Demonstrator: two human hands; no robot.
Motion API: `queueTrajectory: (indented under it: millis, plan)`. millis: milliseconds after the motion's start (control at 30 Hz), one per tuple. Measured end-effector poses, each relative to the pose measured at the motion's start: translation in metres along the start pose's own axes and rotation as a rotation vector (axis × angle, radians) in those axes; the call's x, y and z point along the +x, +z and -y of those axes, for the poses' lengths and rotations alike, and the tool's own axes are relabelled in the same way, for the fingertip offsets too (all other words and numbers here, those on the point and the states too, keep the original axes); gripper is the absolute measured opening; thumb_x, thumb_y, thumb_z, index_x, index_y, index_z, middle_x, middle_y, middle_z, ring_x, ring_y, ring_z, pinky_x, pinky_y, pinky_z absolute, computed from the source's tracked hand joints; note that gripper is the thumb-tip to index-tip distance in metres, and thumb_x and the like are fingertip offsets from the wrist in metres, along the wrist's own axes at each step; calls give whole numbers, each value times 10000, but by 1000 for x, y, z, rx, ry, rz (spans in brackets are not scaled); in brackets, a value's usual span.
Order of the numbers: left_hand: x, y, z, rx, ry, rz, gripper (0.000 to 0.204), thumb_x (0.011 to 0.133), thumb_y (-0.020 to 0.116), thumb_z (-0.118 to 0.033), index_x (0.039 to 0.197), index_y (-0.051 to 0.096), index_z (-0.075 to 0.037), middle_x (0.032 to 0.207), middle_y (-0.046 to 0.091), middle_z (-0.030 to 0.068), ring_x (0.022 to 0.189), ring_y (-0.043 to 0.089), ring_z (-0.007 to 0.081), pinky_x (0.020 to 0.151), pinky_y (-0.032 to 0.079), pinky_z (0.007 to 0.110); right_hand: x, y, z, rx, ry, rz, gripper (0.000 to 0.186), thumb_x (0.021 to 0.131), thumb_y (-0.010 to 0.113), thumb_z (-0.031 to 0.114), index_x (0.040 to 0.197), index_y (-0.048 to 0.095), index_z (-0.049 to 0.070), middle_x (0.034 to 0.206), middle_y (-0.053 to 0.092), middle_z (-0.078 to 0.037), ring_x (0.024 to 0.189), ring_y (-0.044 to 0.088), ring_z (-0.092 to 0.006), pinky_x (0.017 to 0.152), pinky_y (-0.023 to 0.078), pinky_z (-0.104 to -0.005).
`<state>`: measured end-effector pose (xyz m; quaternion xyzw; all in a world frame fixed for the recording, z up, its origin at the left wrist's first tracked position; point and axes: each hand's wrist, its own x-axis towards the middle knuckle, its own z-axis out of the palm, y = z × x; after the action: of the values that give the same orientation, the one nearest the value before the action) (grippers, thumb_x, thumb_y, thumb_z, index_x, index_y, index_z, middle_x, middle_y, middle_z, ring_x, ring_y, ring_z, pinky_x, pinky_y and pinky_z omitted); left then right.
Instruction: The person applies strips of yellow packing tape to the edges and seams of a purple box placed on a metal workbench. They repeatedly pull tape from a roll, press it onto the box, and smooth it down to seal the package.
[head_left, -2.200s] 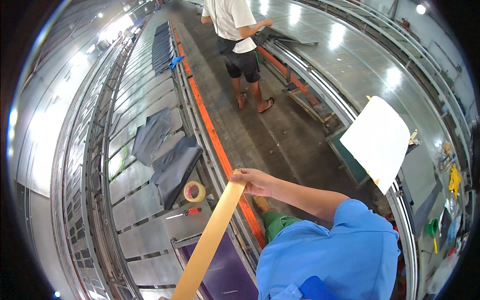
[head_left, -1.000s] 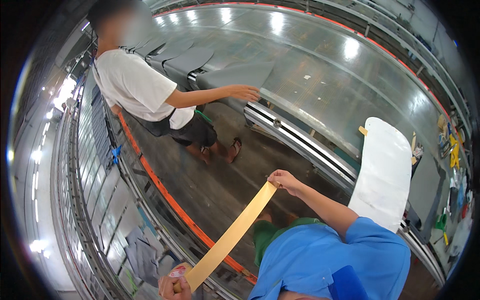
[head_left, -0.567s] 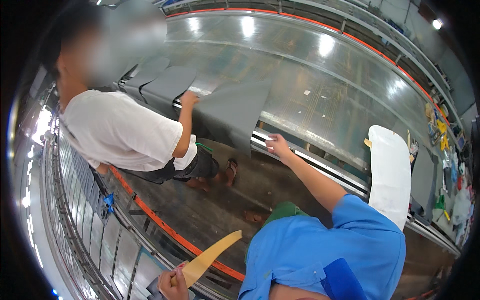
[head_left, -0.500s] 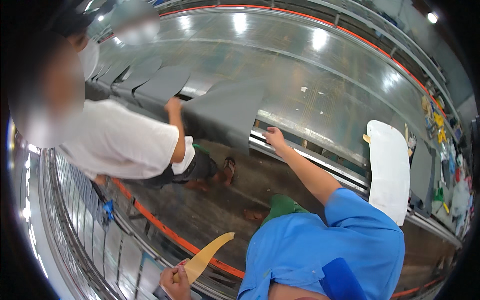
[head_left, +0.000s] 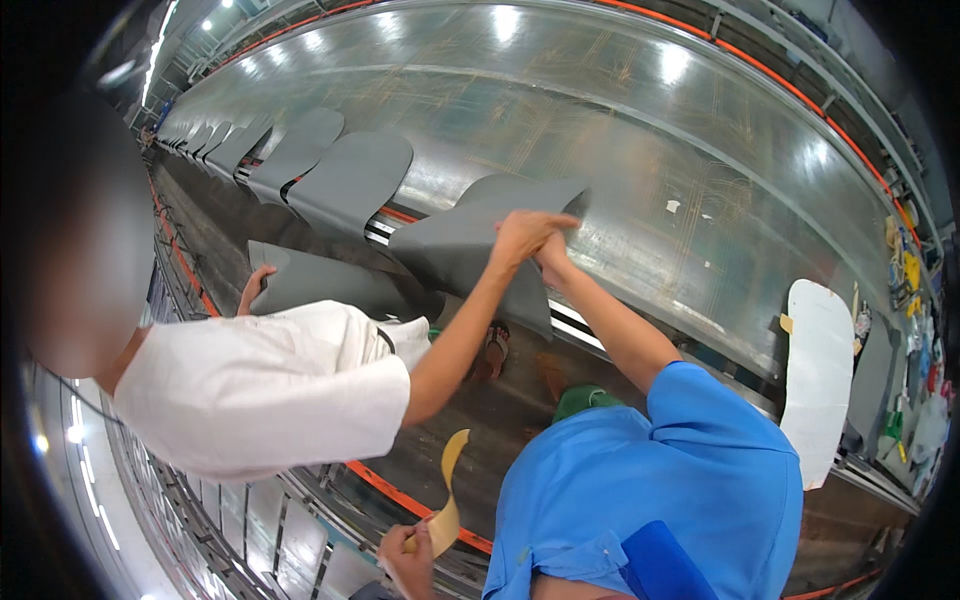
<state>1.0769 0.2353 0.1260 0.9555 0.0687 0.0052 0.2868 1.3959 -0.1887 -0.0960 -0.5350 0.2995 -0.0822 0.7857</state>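
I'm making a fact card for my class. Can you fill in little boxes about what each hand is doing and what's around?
Place: long shiny metal table in a workshop
Left hand: low down, fingers shut on a curling tan strip
Right hand: reached out, touching a grey sheet at the table edge; grip hidden
Co-worker: white shirt, one hand on the same grey sheet, other hand on a second grey sheet
More grey sheets: in a row along the table edge
White panel: right side
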Motion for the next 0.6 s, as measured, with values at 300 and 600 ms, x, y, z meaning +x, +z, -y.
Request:
queueTrajectory:
  millis: [300, 600]
  plan:
    - [74, 62, -22, 15, 14, 158, 284, 822, 742, -174, 698, 603, 40, 610, 579, 154, 575, 535, 285, 579, 428, 409, -6, 56, 127, -75, -171, -330, 678, 896, 682, 439, 1261, 408, -63, 1071, 650, -172, 1017, 631, -267, 877, 504, -426]
    - [130, 89, -76, 113, 47, 370, 291, 856, 737, -190, 727, 627, 47, 599, 571, 94, 575, 517, 151, 560, 415, 340, 159, 153, 169, 92, -342, 281, 420, 950, 623, 250, 1264, 580, -25, 1103, 667, -146, 999, 615, -223, 919, 475, -343]
